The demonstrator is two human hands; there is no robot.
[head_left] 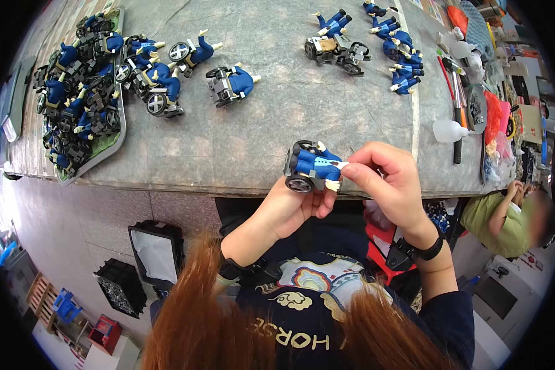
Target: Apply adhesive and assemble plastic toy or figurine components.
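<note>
Plastic toy figure [312,166], blue-bodied with cream hands, sits in a black wheeled chair with grey-spoked wheels, held just above the near edge of the grey worktable [277,123]. The left hand [290,209] grips it from below, fingers curled under the wheels, while the right hand [385,182] pinches its right end between thumb and forefinger. More such figures [231,81] lie farther back on the table.

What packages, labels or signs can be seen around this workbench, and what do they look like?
Small white label strip: pinched by the right hand against the blue wheeled toy figure held by the left hand.
Clear plastic bags: right end of the grey bench, holding small dark and red parts.
</note>
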